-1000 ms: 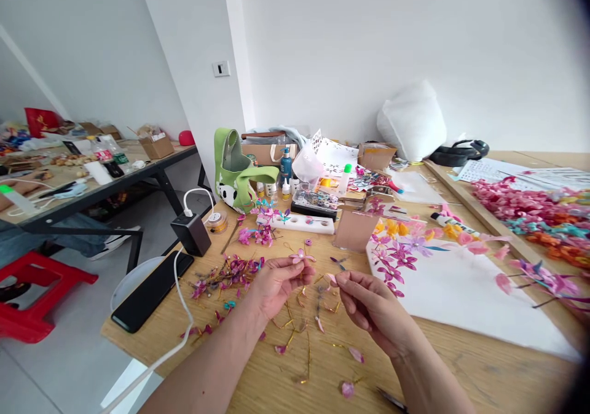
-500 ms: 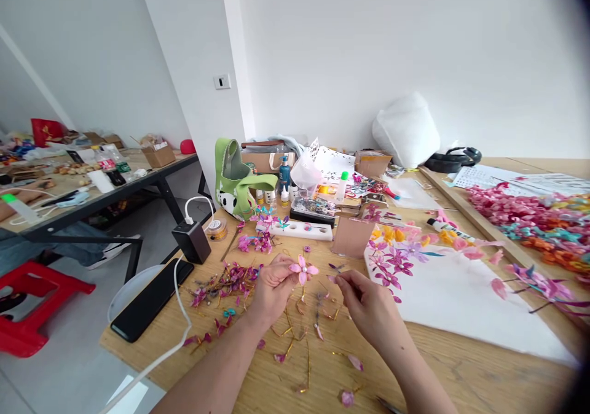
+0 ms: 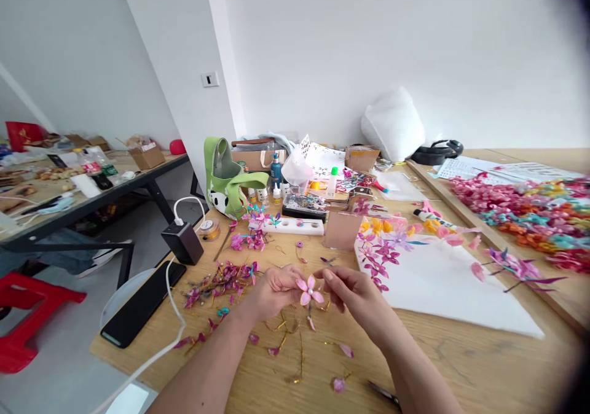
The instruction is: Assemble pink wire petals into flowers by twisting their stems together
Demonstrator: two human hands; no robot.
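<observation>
A wooden table (image 3: pixel 415 365) spreads below, with gold wires (image 3: pixel 302 352) and a pink petal (image 3: pixel 346 351) scattered near the front. A white board (image 3: pixel 437 291) lies to the right; at the left edge a black phone (image 3: pixel 142 306) rests near a black power adapter (image 3: pixel 182 242). A green panda bag (image 3: pixel 225 183) stands towards the white wall (image 3: pixel 322 51), and a red stool (image 3: pixel 32 322) is on the grey floor (image 3: pixel 78 352).

Both forearms converge above the table's middle. The left hand (image 3: pixel 279 291) pinches the pink flower (image 3: pixel 310 291), its 5 petals facing the camera. The right hand (image 3: pixel 348 288) curls just beside it, thumb and forefinger close together; whether they hold anything I cannot tell.
</observation>
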